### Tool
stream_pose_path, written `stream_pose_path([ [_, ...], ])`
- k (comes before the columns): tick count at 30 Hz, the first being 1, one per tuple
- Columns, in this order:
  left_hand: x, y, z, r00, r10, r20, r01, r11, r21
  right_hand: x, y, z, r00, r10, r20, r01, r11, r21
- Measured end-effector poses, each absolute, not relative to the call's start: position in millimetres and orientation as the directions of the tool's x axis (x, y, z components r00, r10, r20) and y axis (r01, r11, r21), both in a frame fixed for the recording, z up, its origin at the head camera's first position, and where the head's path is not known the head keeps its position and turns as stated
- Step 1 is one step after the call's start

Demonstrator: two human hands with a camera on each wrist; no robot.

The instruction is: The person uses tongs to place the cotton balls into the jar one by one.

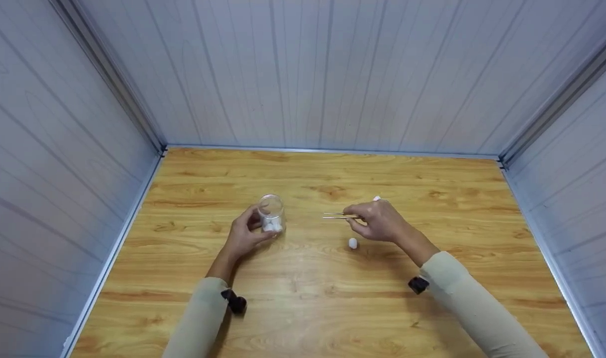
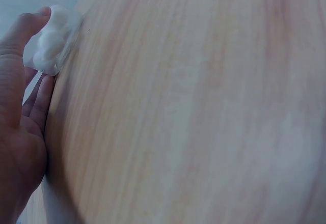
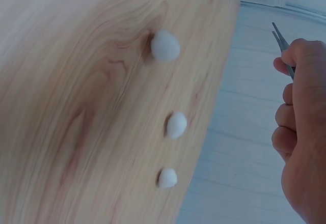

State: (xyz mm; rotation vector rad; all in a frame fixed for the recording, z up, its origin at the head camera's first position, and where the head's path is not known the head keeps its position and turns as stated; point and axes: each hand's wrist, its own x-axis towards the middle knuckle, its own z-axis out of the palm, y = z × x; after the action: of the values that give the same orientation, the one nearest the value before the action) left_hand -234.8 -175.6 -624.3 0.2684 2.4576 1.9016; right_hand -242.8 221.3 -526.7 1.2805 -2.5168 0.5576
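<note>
My left hand [image 1: 246,233] grips a clear glass jar [image 1: 271,205] standing on the table, thumb in front and fingers around its far side. White cotton balls [image 2: 51,43] lie in the bottom of the jar, in the left wrist view. To the right, my right hand [image 1: 377,220] pinches metal tweezers [image 1: 335,217] above the tabletop. The tweezer tips point left toward the jar, slightly apart, with nothing between them. Three loose cotton balls show in the right wrist view: a near one [image 3: 165,46], a middle one [image 3: 176,126] and a far one [image 3: 167,177].
The wood-grain table [image 1: 293,308] is bounded by pale panels at the left, the back [image 1: 303,74] and the right. A metal strip runs along its back edge. Black wrist devices sit on both sleeves, one [image 1: 237,304] at the left.
</note>
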Motion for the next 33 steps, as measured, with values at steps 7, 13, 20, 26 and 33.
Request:
stream_pose_path([
  [7,-236,-172,-625,-0.984,0.154,0.092,0.129,0.253,0.959,-240,235,-535,-0.574,-0.727,0.377,-0.817,0.539,-0.205],
  [13,-235,-172,-624,-0.984,0.152,0.091,0.129,0.26,0.957,-236,245,-542,-0.559,-0.728,0.396,-0.827,0.523,-0.207],
  [20,-235,-173,-624,-0.985,0.144,0.093,0.128,0.259,0.957,-229,258,-547,-0.542,-0.749,0.382,-0.838,0.515,-0.18],
  [26,-235,-175,-625,-0.986,0.144,0.085,0.121,0.259,0.958,-223,266,-553,-0.56,-0.759,0.334,-0.827,0.535,-0.171],
  [33,-234,-177,-624,-0.987,0.134,0.085,0.118,0.258,0.959,-219,273,-559,-0.573,-0.766,0.292,-0.819,0.545,-0.179],
])
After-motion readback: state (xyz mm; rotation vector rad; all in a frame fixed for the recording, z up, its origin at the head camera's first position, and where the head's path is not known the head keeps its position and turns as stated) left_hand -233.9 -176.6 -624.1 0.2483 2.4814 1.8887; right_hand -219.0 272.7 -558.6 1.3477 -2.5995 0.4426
